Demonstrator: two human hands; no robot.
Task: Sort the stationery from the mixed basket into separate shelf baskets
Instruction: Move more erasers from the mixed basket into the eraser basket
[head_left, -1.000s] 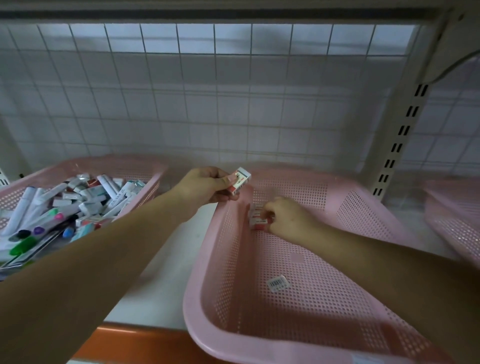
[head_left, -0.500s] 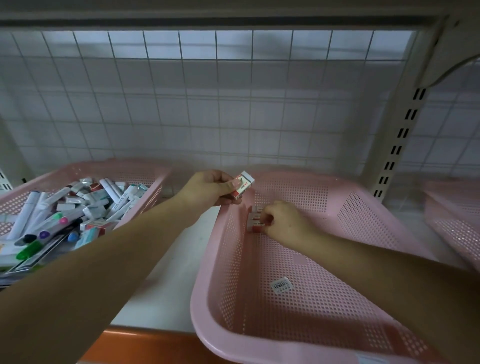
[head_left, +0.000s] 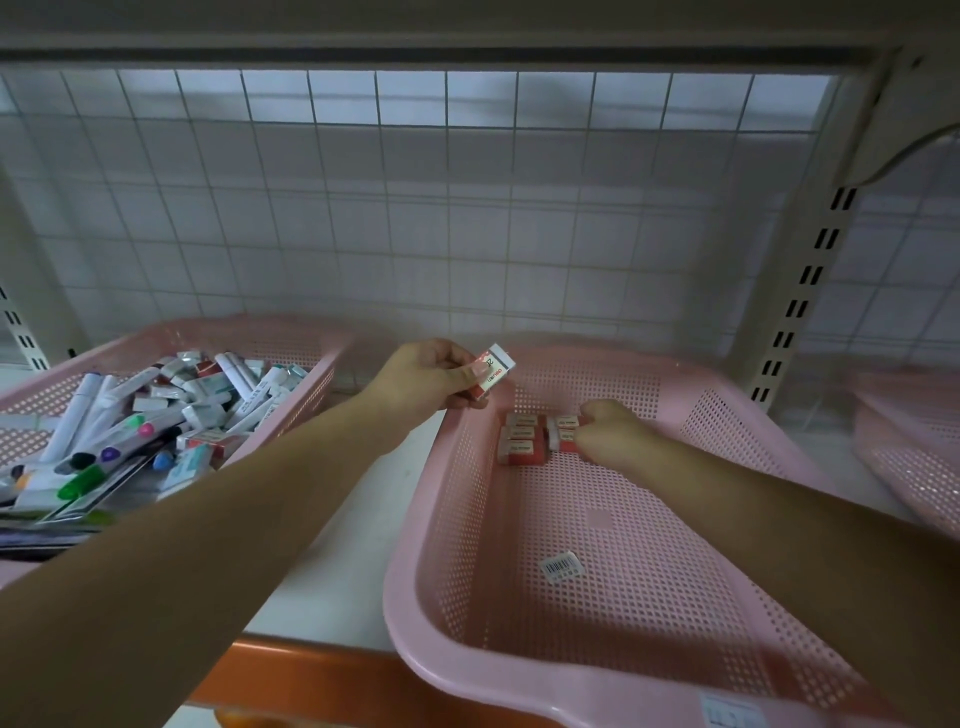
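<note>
Head view: the left hand (head_left: 423, 376) pinches a boxed eraser (head_left: 493, 370) over the far-left rim of the middle pink basket (head_left: 519, 686). The right hand (head_left: 615, 436), fingers curled, touches the erasers (head_left: 519, 444) lying in the basket's far end; whether it grips them cannot be told. The mixed basket (head_left: 306, 389) sits to the left.

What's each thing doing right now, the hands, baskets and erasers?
Left hand: pinching one eraser, held up.
Right hand: curled on the erasers in the middle basket.
Erasers: lying flat, side by side.
Middle basket: mostly bare floor.
Left basket: heaped with pens.
</note>
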